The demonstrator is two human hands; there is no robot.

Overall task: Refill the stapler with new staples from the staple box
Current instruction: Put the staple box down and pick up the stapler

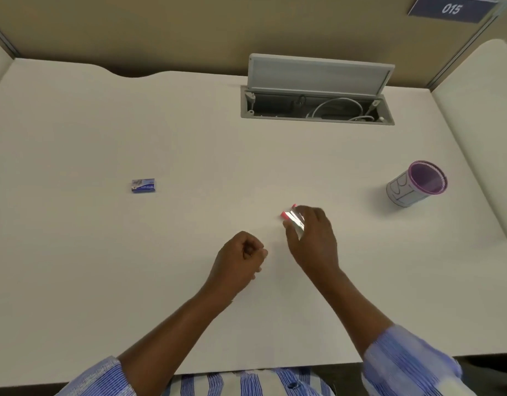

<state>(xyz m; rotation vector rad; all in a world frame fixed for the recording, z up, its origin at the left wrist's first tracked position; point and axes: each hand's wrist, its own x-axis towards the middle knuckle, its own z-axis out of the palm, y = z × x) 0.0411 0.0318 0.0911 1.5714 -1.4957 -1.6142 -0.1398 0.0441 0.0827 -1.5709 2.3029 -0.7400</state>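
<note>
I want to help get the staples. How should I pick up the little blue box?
Come from above and pinch the staple box across its two long side walls. It lies flat on the desk, low and small, with nothing beside it, so both walls are free.

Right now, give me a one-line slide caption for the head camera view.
Right hand grips the pink stapler, left hand curled nearby, staple box untouched on the desk, far left.

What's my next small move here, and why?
Probably reach your left hand, its fingers curled on nothing, over to the staple box, which lies untouched well off to the left; your right hand grips the stapler.
</note>
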